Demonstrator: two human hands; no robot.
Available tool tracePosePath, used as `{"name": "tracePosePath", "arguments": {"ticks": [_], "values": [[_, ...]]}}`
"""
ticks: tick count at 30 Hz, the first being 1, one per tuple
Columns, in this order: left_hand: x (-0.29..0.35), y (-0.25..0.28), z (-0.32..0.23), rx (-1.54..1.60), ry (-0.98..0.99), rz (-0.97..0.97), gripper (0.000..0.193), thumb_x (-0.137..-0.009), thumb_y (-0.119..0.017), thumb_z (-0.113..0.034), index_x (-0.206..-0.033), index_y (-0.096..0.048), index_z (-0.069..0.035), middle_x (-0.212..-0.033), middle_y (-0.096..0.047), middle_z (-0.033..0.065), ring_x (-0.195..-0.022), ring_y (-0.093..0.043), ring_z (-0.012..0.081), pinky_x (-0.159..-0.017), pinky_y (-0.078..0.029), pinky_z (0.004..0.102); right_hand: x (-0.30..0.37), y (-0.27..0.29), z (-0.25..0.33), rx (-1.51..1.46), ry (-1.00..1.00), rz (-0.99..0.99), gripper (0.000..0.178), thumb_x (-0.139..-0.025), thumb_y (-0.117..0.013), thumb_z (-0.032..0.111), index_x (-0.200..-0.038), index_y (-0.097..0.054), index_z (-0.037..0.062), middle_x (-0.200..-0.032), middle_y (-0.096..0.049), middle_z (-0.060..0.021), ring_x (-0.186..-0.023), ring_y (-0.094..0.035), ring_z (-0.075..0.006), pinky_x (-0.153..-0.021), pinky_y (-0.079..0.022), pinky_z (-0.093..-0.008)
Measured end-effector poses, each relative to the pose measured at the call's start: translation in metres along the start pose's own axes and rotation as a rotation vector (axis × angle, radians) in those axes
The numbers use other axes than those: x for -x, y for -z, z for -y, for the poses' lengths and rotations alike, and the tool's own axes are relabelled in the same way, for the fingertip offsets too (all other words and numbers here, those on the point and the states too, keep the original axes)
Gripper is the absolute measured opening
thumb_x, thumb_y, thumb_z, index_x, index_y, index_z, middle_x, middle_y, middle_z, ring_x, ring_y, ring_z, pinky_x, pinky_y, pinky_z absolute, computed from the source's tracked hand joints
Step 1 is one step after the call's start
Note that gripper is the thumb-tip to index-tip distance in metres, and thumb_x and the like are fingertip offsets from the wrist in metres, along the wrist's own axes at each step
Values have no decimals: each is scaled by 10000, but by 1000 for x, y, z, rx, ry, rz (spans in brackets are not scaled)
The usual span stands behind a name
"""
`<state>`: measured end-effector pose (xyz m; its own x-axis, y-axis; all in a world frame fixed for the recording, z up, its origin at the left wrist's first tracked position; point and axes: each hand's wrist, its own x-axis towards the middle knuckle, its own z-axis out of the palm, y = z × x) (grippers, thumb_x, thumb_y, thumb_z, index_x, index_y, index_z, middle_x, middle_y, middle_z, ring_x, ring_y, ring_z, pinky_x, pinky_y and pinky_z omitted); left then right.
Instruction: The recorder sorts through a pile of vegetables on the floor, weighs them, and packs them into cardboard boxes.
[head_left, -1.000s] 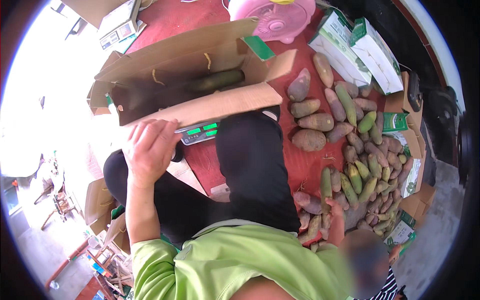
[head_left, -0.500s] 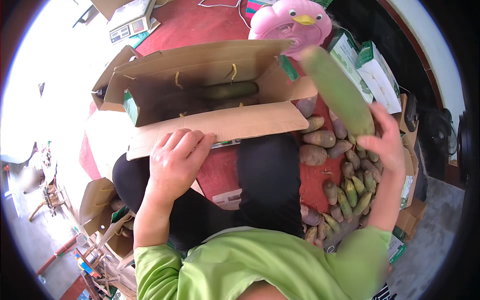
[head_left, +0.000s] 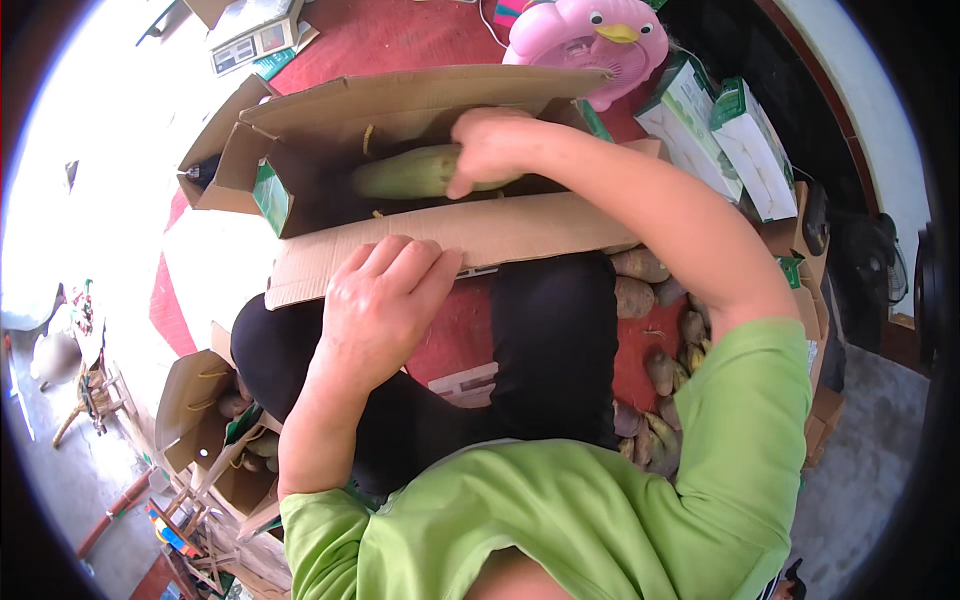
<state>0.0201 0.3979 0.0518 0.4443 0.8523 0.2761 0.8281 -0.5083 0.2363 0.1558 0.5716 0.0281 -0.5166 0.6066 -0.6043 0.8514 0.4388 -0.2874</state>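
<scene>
An open cardboard box (head_left: 285,150) lies across in front of me, with yellow cord handles in its walls. My right hand (head_left: 492,150) reaches into it, wrapped round one end of a long green radish (head_left: 405,175). The radish lies lengthwise in the box opening; the dark inside below is hard to make out. At the near side my left hand (head_left: 385,300) grips the edge of the box's front flap (head_left: 450,225), its fingers bent over the board.
Purple-brown and green roots (head_left: 640,265) are piled on the red surface at my right, partly behind my arm. A pink bird-faced fan (head_left: 585,50) and white-green cartons (head_left: 750,150) stand beyond. Another open box (head_left: 195,400) with roots sits at left; a scale (head_left: 250,40) lies far left.
My right hand has carried the long green radish from above the pile on the right, leftward into the box. My left hand stays on the flap, shifted slightly right with the view.
</scene>
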Motion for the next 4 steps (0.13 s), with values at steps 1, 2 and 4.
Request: {"name": "tracePosePath", "arguments": {"ticks": [1,2,4], "values": [[1,-1,1,-6,1,-4,307,-693,-612,-92,-995,-666,-87,-870,-595,8,-818,-590,200,-708,-485,338,-10,-4,6,17,10,20,562,-639,-750,380,-1031,-665,-13,-1085,-637,-211,-1000,-618,-308,-865,-476,-378],[1,-2,1,-10,-1,-9,309,-695,-611,-89,-999,-668,-90,-872,-596,9,-821,-591,201,-711,-485,340,-20,-10,10,12,3,28,562,-639,-750,380,-1031,-665,-13,-1085,-637,-211,-1000,-618,-308,-865,-476,-378],[3,-5,4,-12,2,-22,315,-690,-617,-79,-999,-673,-107,-882,-597,7,-838,-591,201,-727,-481,337,-39,-24,14,-5,78,-64,545,-702,-731,380,-1076,-651,-8,-1091,-635,-217,-1048,-608,-310,-905,-465,-374]]}}
